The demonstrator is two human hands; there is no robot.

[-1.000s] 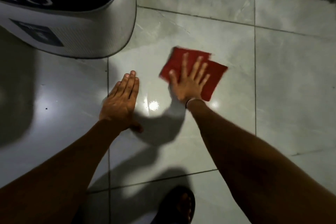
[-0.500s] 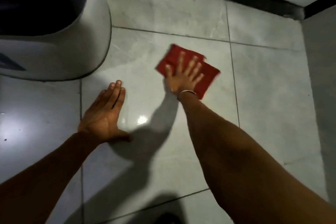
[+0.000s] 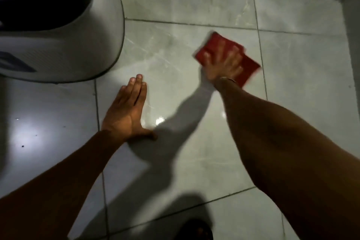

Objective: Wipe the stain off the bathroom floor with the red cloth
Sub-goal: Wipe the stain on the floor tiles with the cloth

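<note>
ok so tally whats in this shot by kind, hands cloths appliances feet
hands: 2, the left hand flat on the tiled floor, the right hand pressing the cloth
cloths: 1, the red cloth
appliances: 1, a white and dark appliance at upper left
feet: 1, a foot at the bottom edge
total: 5

Floor (image 3: 175, 2): glossy pale grey marbled tiles, dark grout lines, bright glare spots. Lying on it: red cloth (image 3: 247, 64), flat and motion-blurred, pressed under the right hand (image 3: 224, 66); left hand (image 3: 124, 115), palm flat, fingers together, well apart from the cloth; large white appliance (image 3: 78, 52) with dark top, far left corner.
</note>
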